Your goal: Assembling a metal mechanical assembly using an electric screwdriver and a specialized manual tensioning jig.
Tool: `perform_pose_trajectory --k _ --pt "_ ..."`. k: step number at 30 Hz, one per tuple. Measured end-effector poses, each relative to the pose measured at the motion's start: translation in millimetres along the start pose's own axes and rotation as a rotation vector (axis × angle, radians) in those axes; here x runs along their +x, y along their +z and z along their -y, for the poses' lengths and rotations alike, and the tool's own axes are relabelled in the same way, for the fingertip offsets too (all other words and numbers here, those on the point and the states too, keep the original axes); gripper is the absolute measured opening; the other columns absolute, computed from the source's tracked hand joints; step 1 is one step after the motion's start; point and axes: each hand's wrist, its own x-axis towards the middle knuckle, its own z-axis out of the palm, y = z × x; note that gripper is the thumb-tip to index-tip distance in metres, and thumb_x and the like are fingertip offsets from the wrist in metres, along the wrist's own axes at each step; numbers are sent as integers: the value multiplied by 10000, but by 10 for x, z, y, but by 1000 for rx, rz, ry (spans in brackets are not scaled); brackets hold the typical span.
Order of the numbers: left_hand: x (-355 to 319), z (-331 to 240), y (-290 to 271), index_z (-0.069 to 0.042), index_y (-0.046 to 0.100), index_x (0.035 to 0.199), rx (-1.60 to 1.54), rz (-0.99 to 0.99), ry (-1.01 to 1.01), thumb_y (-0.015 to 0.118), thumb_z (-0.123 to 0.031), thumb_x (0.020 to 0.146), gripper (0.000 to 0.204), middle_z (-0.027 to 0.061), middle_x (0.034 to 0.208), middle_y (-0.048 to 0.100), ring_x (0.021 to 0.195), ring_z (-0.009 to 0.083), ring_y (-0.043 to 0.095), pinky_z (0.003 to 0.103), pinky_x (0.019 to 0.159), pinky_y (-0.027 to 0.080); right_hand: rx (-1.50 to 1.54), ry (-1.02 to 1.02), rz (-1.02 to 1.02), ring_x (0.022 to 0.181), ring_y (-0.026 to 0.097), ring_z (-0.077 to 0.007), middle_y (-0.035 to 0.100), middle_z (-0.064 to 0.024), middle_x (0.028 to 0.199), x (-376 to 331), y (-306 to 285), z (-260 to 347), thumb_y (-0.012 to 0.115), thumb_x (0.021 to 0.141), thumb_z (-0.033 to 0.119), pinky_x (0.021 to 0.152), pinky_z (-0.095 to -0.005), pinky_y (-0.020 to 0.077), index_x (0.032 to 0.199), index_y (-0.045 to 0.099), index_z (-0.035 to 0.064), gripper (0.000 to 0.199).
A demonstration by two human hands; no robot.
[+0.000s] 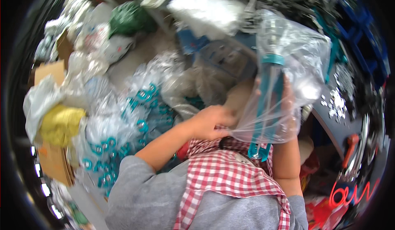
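Note:
A long teal-and-clear plastic tube-like item (273,61) stands in front of my body at the right, its exact kind unclear. A clear plastic bag (306,45) covers most of it, and its teal lower end sticks out below the bag. My right hand (289,96) is wrapped round the item from the right, partly seen through the film. At the middle my left hand (214,121) has its fingers curled on a pulled-out edge of the bag. Motion blurs that hand's fingertips.
Many similar teal-ended pieces in clear wrapping (111,147) pile up at the left. Beyond lie a green bag (131,19), a yellow bag (61,125) and a grey-blue plastic tray (226,57). Blue crates (362,36) and an orange-handled tool (350,150) are at right.

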Motion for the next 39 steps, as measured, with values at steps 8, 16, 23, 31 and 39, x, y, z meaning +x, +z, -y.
perform_pose_trajectory --k 8,16,23,31,39 --pt "27 -336 515 -40 311 1302 -1251 -654 -435 701 -186 711 724 124 1185 464 1070 209 482 332 883 425 -2066 -1115 309 1099 436 -347 398 -177 1272 -226 690 -321 594 761 94 869 -412 393 1257 424 48 526" --pt "-1265 950 -1035 -33 510 1063 -472 -1213 -1173 707 -294 669 513 82 901 571 796 182 537 351 694 433 -1887 -446 435 1136 435 -375 419 -205 1263 -577 -149 -788 694 684 117 902 -436 404 1112 528 49 464" --pt "-3370 2498 -2010 -40 519 1142 -281 -1095 -1799 614 -422 706 587 143 1075 541 965 289 508 400 719 492 -1829 -638 111 945 579 -323 574 -164 1066 -757 -263 -105 695 679 63 805 -361 480 1007 589 13 348" --pt "-1252 2448 -2474 -7 565 1082 823 -784 -1305 515 -323 825 410 196 1120 551 1049 342 506 382 887 400 -1758 -871 117 822 622 -274 619 -139 951 -747 -322 163 694 663 46 686 -329 519 910 622 32 258" --pt "2135 875 -1504 -144 555 1110 1006 -94 156 569 -67 758 361 59 1275 458 1184 231 420 363 977 338 -1630 -1000 9 776 632 -250 637 -111 865 -366 -353 415 657 716 30 671 -311 516 856 637 28 142"
